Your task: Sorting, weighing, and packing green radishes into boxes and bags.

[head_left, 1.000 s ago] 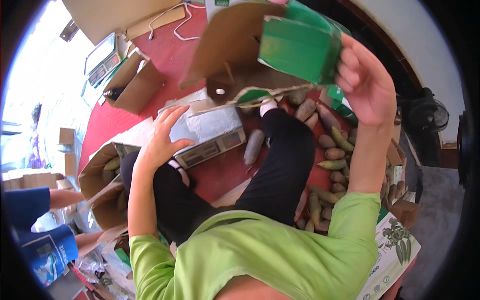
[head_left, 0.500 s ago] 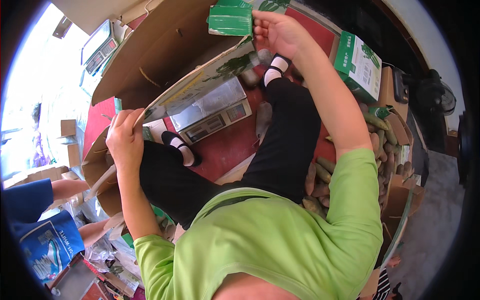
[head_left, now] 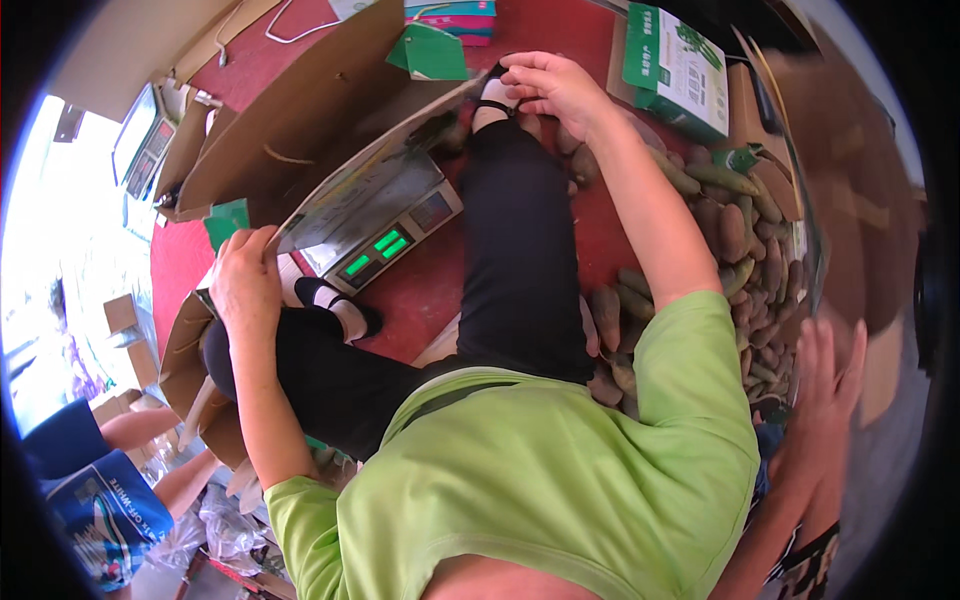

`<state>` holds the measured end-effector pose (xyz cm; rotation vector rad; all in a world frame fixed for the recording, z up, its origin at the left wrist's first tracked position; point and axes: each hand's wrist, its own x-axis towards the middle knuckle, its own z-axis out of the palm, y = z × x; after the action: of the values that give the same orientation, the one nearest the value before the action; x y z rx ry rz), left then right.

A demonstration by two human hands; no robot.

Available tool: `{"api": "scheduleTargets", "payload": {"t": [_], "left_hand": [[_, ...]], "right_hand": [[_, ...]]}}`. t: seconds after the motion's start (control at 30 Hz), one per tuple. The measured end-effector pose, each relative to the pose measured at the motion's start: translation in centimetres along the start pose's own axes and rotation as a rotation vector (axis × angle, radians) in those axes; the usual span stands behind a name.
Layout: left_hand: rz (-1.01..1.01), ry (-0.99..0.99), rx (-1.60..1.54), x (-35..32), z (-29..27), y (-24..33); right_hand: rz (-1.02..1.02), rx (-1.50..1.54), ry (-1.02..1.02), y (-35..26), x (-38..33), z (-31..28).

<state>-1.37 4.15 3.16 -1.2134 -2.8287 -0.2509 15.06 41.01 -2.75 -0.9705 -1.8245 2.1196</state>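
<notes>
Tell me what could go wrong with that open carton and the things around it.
The carton might slip or twist: the left hand grips one corner, while the right hand is open near another. It could knock the scale, which it partly overlaps in this view. The loose vegetables heaped beside the right leg might roll if bumped.

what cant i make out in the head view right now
All in the head view:
the top of the scale: partly hidden by the cardboard box
the left hand: its fingertips on the box edge, hidden by the hand itself
some root vegetables: hidden by the right forearm and green sleeve
the brown cardboard at far right: blurred
the co-worker's arm: cut off by the lower edge
</notes>
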Motion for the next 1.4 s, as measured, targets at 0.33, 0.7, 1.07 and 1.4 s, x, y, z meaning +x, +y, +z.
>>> {"api": "scheduleTargets", "payload": {"t": [0.33, 0.7, 1.07, 1.4], "left_hand": [[-0.070, -0.015, 0.091, -1.2, -0.2, -2.6], [0.052, 0.024, 0.092, -1.4, 0.4, -2.4], [-0.002, 0.008, 0.086, -2.2, -0.1, -2.8], [0.021, 0.011, 0.064, -1.2, 0.0, -2.2]], "right_hand": [[0.211, 0.069, 0.282, 12.7, -5.6, -5.1], [0.558, -0.662, 0.538, 32.8, -13.7, -7.5], [1.017, -0.638, 0.436, 32.0, -14.2, -1.0], [0.429, -0.500, 0.574, 43.6, -15.3, -13.2]]}}
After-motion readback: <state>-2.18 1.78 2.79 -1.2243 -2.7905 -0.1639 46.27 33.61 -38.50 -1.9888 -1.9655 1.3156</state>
